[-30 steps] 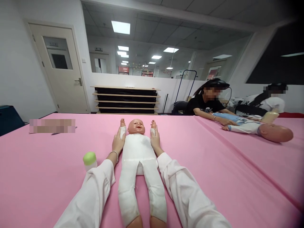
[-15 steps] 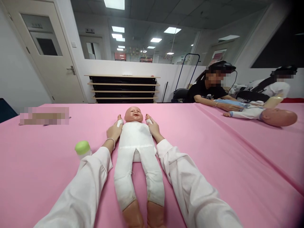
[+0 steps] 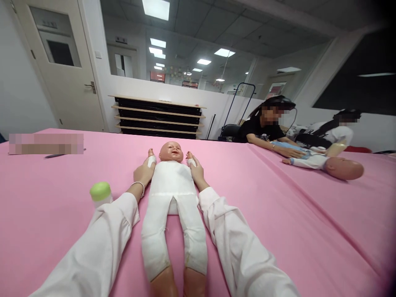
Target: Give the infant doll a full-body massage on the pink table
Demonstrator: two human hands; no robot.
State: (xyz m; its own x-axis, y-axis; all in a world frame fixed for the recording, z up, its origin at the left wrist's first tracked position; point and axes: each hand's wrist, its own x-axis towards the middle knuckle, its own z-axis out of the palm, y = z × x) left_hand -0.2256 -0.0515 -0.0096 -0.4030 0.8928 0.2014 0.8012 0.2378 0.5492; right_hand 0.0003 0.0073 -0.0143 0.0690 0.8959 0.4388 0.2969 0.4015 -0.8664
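Note:
A baby doll (image 3: pixel 174 179) with a white cloth body lies on its back on the pink table cover, head away from me and feet at the bottom edge of the view. Its two arms are bent up beside its head. My left hand (image 3: pixel 144 171) is closed around the doll's arm on the left, near the wrist. Around the other arm my right hand (image 3: pixel 197 170) is closed in the same way. Only the doll's small hands show above my grip. A bottle with a green cap (image 3: pixel 100 192) stands left of my left forearm, which partly hides it.
The pink table cover (image 3: pixel 253 206) has a raised fold on the right. Over there a co-worker (image 3: pixel 267 123) handles a second doll (image 3: pixel 343 167), and another person (image 3: pixel 334 128) sits beyond. A blurred-out object (image 3: pixel 46 144) lies at the far left.
The view has tilted and shifted slightly, so everything appears a little displaced. Both my hands keep their hold on the doll's arms, and the doll stays in the same pose.

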